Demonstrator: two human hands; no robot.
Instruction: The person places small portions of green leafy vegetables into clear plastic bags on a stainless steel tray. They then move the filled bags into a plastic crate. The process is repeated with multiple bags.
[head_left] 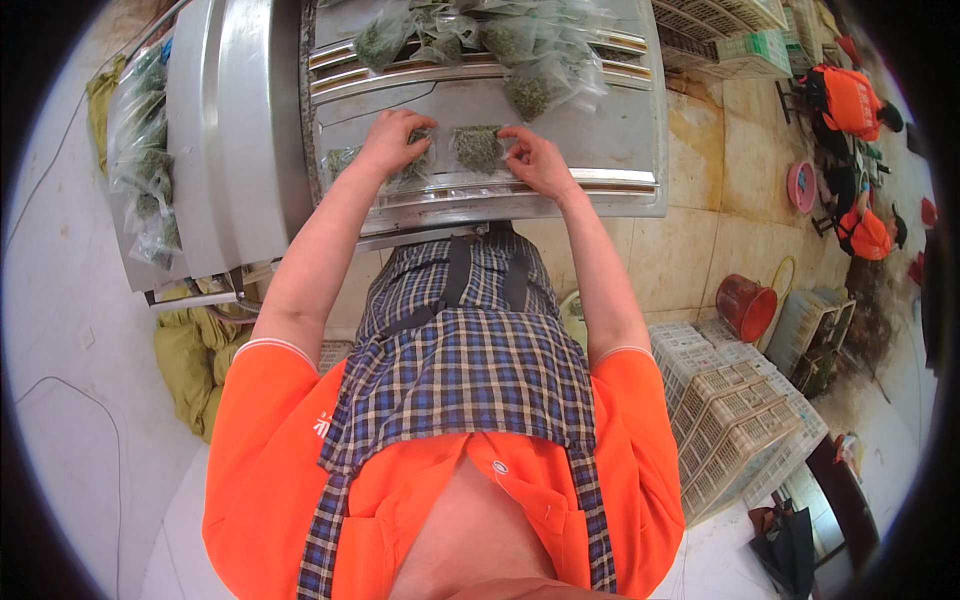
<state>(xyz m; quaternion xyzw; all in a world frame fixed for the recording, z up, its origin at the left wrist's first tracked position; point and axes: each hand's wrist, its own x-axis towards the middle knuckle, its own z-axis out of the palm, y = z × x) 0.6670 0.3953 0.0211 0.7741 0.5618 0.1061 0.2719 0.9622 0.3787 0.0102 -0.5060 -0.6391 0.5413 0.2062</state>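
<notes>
The left hand (392, 143) is above the bench (625, 130), with its fingers bent and their tips at a clear bag of green herbs, the near bag (415, 168). Whether these fingers pinch the plastic, I cannot tell. To the left of this hand, partly behind its wrist, lies another similar bag, the outer bag (342, 160).

The right hand (542, 165) has its fingers half curled, and the fingertips are at the right edge of the middle bag (478, 148), which lies flat between the two hands. I cannot tell if the edge is gripped.

Just nearer to the body than both hands, a metal bar (610, 182) runs along the bench. Beyond the hands there is a pile of filled bags (540, 45). Well to the left of the left hand stands a rounded metal cover (245, 120), and past it lies a row of bags (150, 170). Far to the right of the right hand are a pink basin (801, 187) and two persons in orange tops (845, 103).
</notes>
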